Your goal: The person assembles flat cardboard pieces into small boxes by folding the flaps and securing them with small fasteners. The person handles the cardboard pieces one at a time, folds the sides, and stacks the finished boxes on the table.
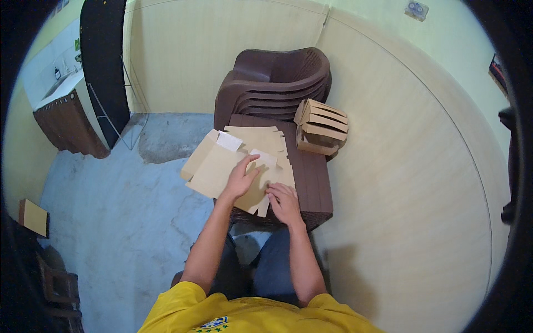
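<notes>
A flat cardboard box blank with slotted edges and flaps lies on a brown slatted plastic table. At its left side, a tan panel overhangs the table edge; whether it is a separate sheet I cannot tell. My left hand is over the middle of the cardboard, thumb and fingers apart, beside a small white flap. My right hand rests by the near right edge of the blank, its fingers loosely bent and spread over the cardboard. Another white flap shows farther back.
Stacked brown plastic chairs stand behind the table. Several folded cardboard boxes are piled at the table's far right, near the wall. A metal frame leans at the far left by a curtained sink counter.
</notes>
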`<state>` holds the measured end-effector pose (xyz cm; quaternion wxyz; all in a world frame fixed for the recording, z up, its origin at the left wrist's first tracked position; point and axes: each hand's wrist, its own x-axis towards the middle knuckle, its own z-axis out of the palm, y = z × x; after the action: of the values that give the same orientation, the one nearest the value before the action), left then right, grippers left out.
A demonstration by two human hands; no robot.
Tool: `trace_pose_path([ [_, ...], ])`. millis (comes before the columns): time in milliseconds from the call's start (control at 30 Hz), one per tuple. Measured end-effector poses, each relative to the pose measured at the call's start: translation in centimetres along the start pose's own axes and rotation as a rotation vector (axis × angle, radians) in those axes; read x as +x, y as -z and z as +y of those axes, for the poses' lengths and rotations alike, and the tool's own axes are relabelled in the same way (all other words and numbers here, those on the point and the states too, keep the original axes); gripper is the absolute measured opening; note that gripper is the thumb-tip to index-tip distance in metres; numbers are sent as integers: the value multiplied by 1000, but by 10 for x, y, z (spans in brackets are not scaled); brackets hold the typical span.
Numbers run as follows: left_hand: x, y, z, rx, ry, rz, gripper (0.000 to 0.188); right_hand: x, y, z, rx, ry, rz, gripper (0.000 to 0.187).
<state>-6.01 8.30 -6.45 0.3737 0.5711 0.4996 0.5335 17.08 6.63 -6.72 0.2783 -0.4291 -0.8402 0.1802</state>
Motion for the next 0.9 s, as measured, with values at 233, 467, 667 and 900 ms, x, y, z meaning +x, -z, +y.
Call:
trace_pose_path([
  [233,-57,39,18,708,-163,-297,51,24,3,7,-272,-33,-96,46],
  [467,-55,21,15,837,-144,-137,27,8,5,5,104,125,-69,38],
  [667,-34,-4,22,860,12,-87,27,35,-4,20,-48,21,61,29],
  [900,-15,-23,5,724,163,32,23,72,-15,13,-144,-177,121,36],
])
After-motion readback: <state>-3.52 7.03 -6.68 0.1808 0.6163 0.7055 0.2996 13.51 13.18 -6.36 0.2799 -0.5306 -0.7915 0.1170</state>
